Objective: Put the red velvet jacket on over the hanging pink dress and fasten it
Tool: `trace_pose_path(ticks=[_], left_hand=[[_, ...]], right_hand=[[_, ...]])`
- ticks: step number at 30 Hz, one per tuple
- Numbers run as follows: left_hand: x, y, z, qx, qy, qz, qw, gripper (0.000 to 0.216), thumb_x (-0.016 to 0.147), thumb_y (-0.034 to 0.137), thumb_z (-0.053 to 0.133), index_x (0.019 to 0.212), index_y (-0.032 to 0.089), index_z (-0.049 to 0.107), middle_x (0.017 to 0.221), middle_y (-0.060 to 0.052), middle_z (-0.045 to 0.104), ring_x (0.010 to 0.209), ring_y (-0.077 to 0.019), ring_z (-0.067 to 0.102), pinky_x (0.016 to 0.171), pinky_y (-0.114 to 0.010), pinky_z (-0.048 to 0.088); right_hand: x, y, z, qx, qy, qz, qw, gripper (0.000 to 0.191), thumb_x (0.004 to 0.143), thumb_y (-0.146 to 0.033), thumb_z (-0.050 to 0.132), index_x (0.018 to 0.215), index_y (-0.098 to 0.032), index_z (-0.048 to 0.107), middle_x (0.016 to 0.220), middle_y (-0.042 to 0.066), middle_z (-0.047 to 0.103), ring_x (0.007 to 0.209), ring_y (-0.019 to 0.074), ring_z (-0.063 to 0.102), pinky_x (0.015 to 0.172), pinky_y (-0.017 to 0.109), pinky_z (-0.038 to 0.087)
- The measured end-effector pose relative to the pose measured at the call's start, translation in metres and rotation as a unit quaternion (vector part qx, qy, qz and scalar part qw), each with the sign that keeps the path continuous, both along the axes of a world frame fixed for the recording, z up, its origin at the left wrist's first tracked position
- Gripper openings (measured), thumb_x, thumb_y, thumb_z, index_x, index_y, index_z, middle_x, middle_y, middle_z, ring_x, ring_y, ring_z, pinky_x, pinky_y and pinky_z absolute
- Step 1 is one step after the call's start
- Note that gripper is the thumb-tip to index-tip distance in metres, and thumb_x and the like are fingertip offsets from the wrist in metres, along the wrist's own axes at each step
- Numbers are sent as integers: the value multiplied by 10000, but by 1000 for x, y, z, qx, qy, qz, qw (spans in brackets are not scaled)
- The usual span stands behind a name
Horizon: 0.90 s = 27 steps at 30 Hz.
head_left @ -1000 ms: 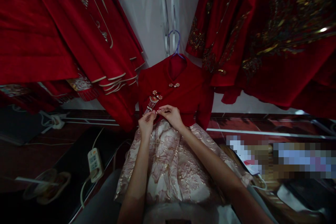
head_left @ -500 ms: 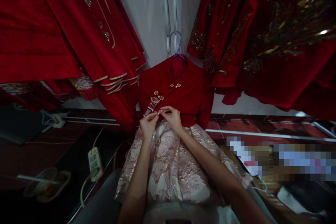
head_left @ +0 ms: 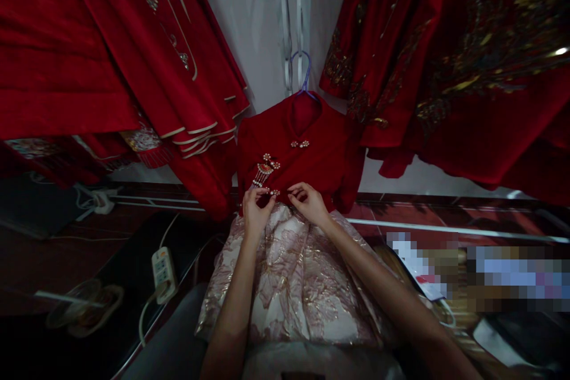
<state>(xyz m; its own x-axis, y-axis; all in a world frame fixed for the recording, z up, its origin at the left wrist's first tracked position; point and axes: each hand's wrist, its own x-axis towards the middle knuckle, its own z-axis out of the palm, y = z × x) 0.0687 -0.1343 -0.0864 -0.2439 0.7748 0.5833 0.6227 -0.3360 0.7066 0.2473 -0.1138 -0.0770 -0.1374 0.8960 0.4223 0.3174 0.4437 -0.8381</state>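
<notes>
A red stand-collar jacket (head_left: pixel 320 154) hangs in front of me on a purple hanger (head_left: pixel 307 74). It has pearl clasps at the neck and a beaded tassel ornament (head_left: pixel 264 173) on the chest. Below it spreads a pale pink and gold brocade skirt (head_left: pixel 307 285). At the jacket's lower edge my left hand (head_left: pixel 258 214) is closed, pinching the cloth beside a small pearl clasp (head_left: pixel 275 193). My right hand (head_left: pixel 310 205), a little to the right of that clasp, has thumb and forefinger pressed together; whatever lies between them is too small to make out.
Red garments (head_left: pixel 178 59) hang on the left, and gold-embroidered red ones (head_left: pixel 472 89) on the right. A power strip (head_left: pixel 164 276) and a plastic container (head_left: pixel 86 309) rest on a dark surface at lower left. White rails (head_left: pixel 445 228) run low behind the skirt.
My hands were together at the lower clasp. The right hand has drawn away to the right, leaving a gap, and the clasp now shows beside my left fingers.
</notes>
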Motion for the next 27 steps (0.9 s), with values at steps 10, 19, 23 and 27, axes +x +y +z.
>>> trace_pose_path(ticks=[10,19,23,27], left_hand=[[5,-3,-1,-3,5,-3,1000,179,801,344,626,904,199,642,932,-60,653,893,-178,606,843,-322,479],[10,-5,-1,-5,-100,-8,995,148,784,324,638,831,185,616,821,-28,674,781,-140,646,785,-278,513],[10,-1,1,-39,-155,-43,986,365,749,340,676,1062,176,586,831,-38,677,766,-140,661,769,-287,534],[11,-3,4,-37,-151,-49,987,304,785,365,636,1027,184,600,877,-50,678,801,-138,661,779,-283,534]], right_hand=[[-14,-4,-10,-61,43,115,991,331,760,-267,657,1068,-177,577,1092,80,645,997,155,613,925,353,482],[-13,-5,-9,-78,64,145,984,342,761,-275,665,1072,-164,577,1101,92,642,1018,156,614,948,353,471],[-14,-5,-10,-79,64,147,984,332,763,-282,663,1066,-173,579,1100,85,643,1015,156,616,945,356,474],[-14,-4,-11,-79,66,147,984,325,764,-276,661,1062,-176,577,1103,85,641,1022,160,612,952,369,472]])
